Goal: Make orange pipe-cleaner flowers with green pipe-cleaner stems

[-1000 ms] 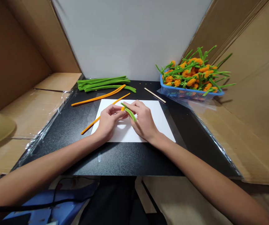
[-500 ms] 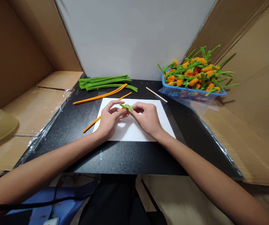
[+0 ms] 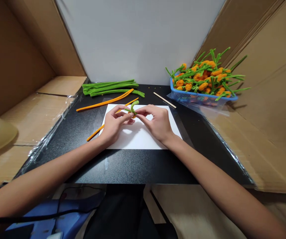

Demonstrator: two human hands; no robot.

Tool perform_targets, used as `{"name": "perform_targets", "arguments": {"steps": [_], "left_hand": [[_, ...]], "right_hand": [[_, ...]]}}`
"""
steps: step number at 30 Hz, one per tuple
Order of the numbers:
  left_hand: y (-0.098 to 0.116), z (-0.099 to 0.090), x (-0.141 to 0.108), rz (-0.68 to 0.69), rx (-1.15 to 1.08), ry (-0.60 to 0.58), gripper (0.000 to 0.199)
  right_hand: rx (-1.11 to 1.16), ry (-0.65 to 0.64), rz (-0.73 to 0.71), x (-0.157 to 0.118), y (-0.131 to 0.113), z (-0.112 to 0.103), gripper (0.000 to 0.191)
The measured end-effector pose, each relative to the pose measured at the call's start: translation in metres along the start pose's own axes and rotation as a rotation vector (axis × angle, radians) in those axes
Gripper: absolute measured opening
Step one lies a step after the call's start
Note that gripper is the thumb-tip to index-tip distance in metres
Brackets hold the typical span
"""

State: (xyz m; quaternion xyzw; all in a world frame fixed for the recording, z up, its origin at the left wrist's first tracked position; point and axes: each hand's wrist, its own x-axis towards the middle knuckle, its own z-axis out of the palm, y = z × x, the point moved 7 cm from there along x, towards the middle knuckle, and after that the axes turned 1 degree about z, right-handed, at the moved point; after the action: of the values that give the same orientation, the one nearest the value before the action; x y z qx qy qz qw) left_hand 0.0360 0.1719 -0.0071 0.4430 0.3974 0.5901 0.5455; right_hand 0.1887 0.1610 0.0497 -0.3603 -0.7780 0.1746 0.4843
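Over the white sheet of paper [image 3: 145, 141], my left hand [image 3: 115, 124] pinches a small orange-and-green pipe cleaner piece [image 3: 133, 105] between thumb and fingers. A green end curls upward from it; its orange part is mostly hidden by the fingertips. My right hand [image 3: 158, 121] meets it from the other side, thumb and forefinger closed at the base of the green. Partly beneath my left hand, an orange pipe cleaner [image 3: 95, 132] lies slantwise across the paper's left edge.
Green pipe cleaners [image 3: 110, 88] lie in a bundle at the back left, with a folded orange pipe cleaner [image 3: 103, 102] before them. A thin wooden stick [image 3: 165, 100] lies behind the paper. A blue basket [image 3: 195, 97] holds orange-and-green pieces. A tape roll [image 3: 1, 136] rests on cardboard at left.
The green end that lay bent over toward my right thumb now stands up in a curl. My right fingertips have shifted to the base of the green. Both hands stay in about the same place.
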Motion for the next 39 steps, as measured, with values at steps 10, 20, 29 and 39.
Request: {"name": "perform_targets", "arguments": {"steps": [10,20,29,39], "left_hand": [[0.0,0.004,-0.001,-0.004,-0.022,-0.052,0.026],[0.003,0.004,0.0,0.027,0.045,-0.055,0.027],[0.008,0.005,-0.001,0.056,0.086,-0.068,0.028],[0.013,0.005,-0.005,0.144,0.165,-0.032,0.029]], "right_hand": [[-0.122,-0.053,-0.151,-0.001,0.001,0.004,0.018],[-0.224,-0.08,-0.152,-0.001,-0.002,0.006,0.021],[-0.119,0.019,-0.045,-0.003,0.001,0.003,0.015],[-0.123,-0.003,-0.023,-0.003,-0.004,0.008,0.016]]}}
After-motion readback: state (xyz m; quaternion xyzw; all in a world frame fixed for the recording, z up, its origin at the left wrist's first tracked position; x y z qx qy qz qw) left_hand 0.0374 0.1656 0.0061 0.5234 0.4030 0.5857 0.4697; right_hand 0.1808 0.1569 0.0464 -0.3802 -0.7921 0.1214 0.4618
